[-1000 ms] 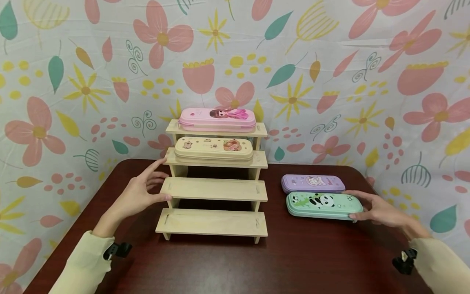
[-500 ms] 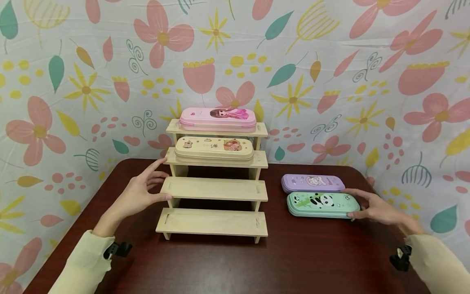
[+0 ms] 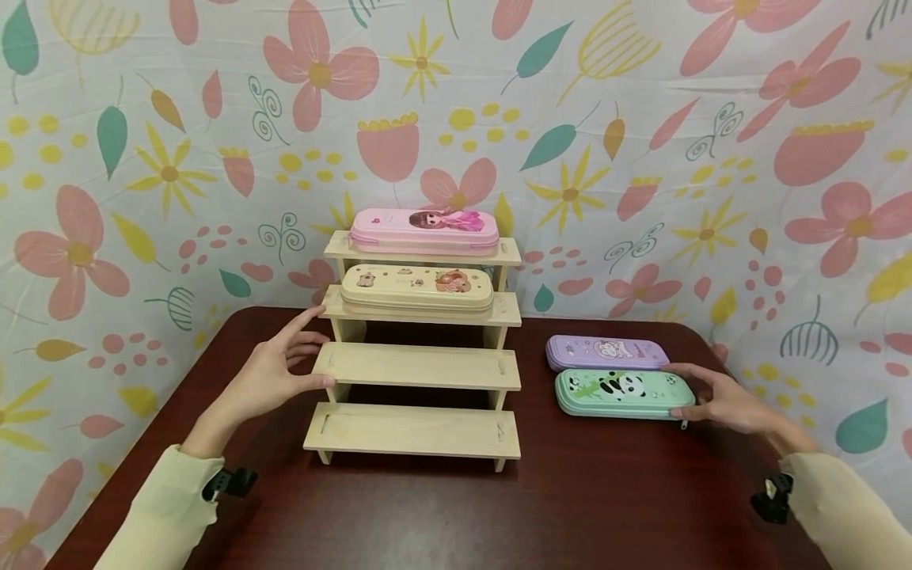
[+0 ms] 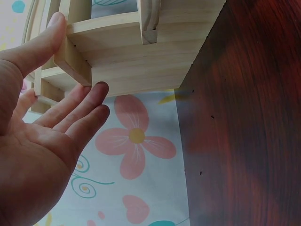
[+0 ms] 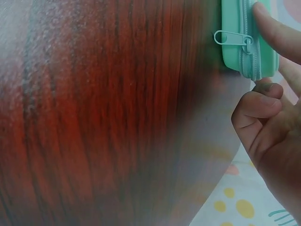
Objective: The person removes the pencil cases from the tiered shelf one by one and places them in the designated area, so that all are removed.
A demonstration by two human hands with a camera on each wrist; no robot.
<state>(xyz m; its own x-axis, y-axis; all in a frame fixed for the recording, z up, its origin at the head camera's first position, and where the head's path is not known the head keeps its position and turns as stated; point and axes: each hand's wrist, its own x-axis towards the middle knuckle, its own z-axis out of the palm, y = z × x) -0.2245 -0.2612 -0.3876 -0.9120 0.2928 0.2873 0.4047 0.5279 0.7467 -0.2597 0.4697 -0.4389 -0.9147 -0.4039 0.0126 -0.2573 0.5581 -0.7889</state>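
Note:
A mint-green pencil case (image 3: pixel 620 388) with a panda print lies at the right of the table, close in front of a purple pencil case (image 3: pixel 606 351). My right hand (image 3: pixel 723 402) grips the green case by its right end; the right wrist view shows its zipper pull (image 5: pixel 233 38) hanging out. At the left of a four-step wooden stand (image 3: pixel 420 364), my left hand (image 3: pixel 267 372) touches the step ends with thumb and fairly straight, spread fingers. A cream pencil case (image 3: pixel 416 289) rests on the second step from the top, and a pink pencil case (image 3: pixel 423 232) on the top step.
The stand's two lower steps show bare wood. A dark red-brown table (image 3: pixel 420 514) carries everything, its rounded back corners near a flower-patterned cloth (image 3: pixel 456 103). Black straps (image 3: pixel 228 484) with cameras sit on both wrists.
My right hand has slid the green case slightly back and to the left. The purple case behind it has shifted back a little. My left hand stays at the stand.

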